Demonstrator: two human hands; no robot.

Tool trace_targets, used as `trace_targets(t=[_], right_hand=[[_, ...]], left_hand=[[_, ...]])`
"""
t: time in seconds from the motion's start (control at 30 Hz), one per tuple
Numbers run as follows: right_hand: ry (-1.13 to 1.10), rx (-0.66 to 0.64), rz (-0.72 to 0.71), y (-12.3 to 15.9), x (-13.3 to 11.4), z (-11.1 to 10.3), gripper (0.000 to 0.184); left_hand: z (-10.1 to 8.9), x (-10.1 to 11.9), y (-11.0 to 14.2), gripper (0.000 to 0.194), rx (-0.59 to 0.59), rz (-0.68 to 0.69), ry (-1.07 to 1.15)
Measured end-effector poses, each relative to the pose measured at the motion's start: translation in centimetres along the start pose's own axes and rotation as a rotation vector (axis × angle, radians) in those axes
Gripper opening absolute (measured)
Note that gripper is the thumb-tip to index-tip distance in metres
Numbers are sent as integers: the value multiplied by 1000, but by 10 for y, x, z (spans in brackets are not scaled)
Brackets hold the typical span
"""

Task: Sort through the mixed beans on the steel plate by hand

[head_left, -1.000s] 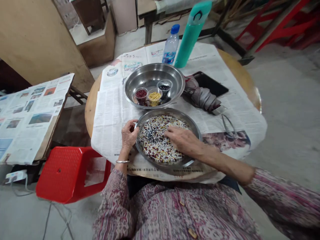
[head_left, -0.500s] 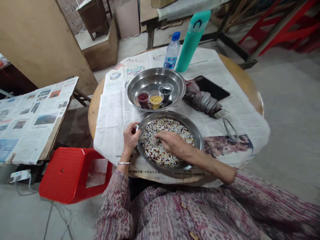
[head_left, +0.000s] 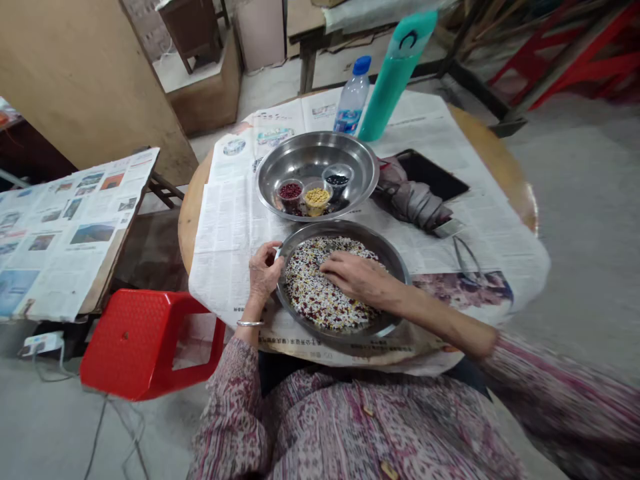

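A round steel pan holds a spread mix of white grains and red, yellow and dark beans. My left hand grips the pan's left rim between thumb and fingers. Over the mix is my right hand, its fingers bent and drawn together, fingertips down at the grains; what they pinch, if anything, is hidden. Just behind, a deeper steel basin contains three clear cups: one of red beans, one of yellow beans, one of black beans.
Newspaper covers the round table. A water bottle and a teal bottle stand at the back. A folded grey umbrella lies right of the basin beside a dark tray-like object. On the left is a red stool.
My right hand has shifted slightly right and back over the grains, and its forearm has swung outward. My left hand stays on the rim. The whole view has shifted a little.
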State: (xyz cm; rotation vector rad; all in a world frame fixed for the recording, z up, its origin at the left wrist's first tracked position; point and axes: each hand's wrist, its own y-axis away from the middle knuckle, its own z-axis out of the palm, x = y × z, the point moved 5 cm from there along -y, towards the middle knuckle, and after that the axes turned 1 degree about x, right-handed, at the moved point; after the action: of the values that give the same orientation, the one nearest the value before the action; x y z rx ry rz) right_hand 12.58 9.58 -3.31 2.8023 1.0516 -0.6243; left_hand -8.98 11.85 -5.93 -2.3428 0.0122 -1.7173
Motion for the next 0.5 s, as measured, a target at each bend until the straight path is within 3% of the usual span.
trace_targets(t=[0.17,0.3,0.4,0.5], right_hand=[[-131,-75,-191,46,-32,9,22],[-58,-85,-317,43,-52,27,22],[63,-11,-285,22,-45,28,21],[187,90,-117,6,-19,15,27]], left_hand=[[1,-3,-1,28,-5,-6,5],[0,-2,-1,28,-10,6,11],[0,-1,-1,27,-5,1,3],[0,0,0,26,-5,-8,3]])
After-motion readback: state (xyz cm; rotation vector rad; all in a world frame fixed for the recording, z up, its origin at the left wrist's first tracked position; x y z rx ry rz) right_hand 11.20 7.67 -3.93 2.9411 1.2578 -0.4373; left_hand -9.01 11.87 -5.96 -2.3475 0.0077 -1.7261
